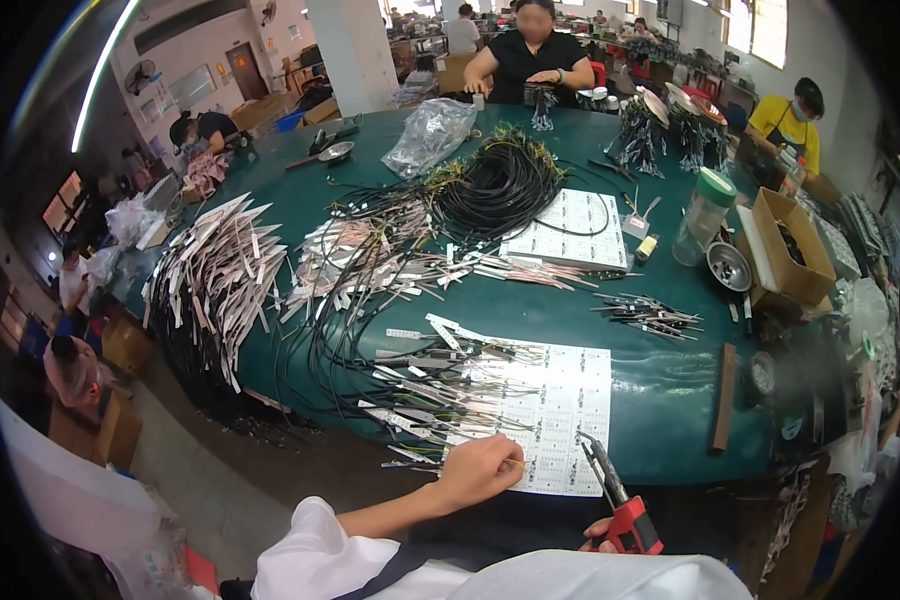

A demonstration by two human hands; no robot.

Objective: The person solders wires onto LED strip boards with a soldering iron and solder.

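Observation:
Low in the middle, my left hand (480, 468) is closed in a pinch over the near edge of a white printed label sheet (570, 400). A thin yellowish wire (513, 462) shows at its fingertips. To its right, my right hand (598, 535), mostly hidden by my white sleeve, grips a hand tool (632, 525) with a red and black handle and a long, narrow metal nose. The tool's tip stands over the sheet's right part. Several thin cables with white labels (440, 385) lie across the sheet's left side, their black lengths trailing left.
On the green table (670, 380) lie a large labelled bundle (220, 270), a black cable coil (500, 185), a label stack (570, 230) and small cut wires (655, 315). A brown bar (723, 398), metal bowl (728, 268), jar (703, 215) and carton (790, 245) stand right. A person sits opposite.

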